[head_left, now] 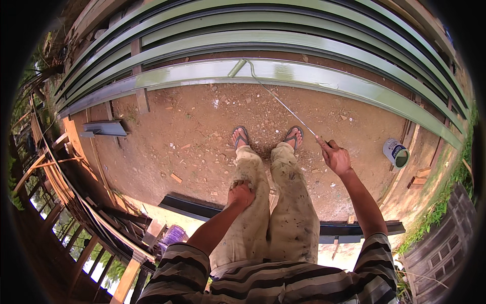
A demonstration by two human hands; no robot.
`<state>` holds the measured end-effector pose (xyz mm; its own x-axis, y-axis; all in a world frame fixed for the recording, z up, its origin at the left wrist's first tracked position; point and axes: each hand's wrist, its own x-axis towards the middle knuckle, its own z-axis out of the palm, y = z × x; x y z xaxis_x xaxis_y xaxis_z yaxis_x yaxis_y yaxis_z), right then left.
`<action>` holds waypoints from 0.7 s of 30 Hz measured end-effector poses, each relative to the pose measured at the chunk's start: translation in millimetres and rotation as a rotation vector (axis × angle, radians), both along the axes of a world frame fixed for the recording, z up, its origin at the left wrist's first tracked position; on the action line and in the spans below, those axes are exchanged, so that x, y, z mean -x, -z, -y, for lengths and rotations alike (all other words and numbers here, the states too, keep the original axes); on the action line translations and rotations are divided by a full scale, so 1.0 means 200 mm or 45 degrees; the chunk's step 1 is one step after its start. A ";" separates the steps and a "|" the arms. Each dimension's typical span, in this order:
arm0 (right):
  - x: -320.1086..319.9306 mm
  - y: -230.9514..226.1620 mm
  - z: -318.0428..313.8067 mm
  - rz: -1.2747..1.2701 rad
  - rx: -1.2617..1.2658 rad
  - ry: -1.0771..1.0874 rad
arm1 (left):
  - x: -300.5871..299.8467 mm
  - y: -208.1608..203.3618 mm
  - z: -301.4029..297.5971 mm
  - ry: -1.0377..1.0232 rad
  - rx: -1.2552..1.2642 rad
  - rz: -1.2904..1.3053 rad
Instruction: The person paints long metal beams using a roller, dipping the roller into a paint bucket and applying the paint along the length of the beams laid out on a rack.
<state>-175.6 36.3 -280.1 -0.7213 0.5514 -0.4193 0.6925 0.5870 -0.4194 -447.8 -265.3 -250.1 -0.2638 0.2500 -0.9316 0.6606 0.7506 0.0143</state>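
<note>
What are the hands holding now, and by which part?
The right hand holds the paint roller by the near end of its long handle. The left hand rests on the trousers; whether it holds anything cannot be told.

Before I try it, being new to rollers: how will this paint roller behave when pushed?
The paint roller will probably turn, its green cover being cylindrical. Its rod looks long and thin, so it may flex slightly and feel light.
</note>
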 end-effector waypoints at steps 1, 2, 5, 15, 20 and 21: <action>0.13 0.03 0.06 -0.005 -0.006 -0.012 | 0.00 0.01 0.02 0.032 0.008 -0.008; 0.25 0.05 0.12 -0.016 -0.003 -0.023 | 0.00 0.00 0.04 0.066 0.026 -0.022; 0.60 0.12 0.27 -0.068 -0.025 -0.043 | 0.13 -0.02 0.11 -0.095 -0.011 0.048; 1.62 0.20 0.58 -0.237 0.152 -0.091 | 0.24 0.05 0.48 -0.395 -0.167 0.017; 1.89 0.30 0.74 -0.442 1.259 0.512 | 0.34 0.06 0.53 -0.490 -0.116 0.168; 1.94 0.28 0.73 -0.298 1.507 0.590 | 0.34 0.07 0.55 -0.511 -0.140 0.139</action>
<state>-564.6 -109.3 -335.4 -0.6858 0.1504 -0.7121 0.5704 -0.4966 -0.6542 -515.3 -375.9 -264.7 -0.2617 0.2472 -0.9329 0.3066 0.9379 0.1625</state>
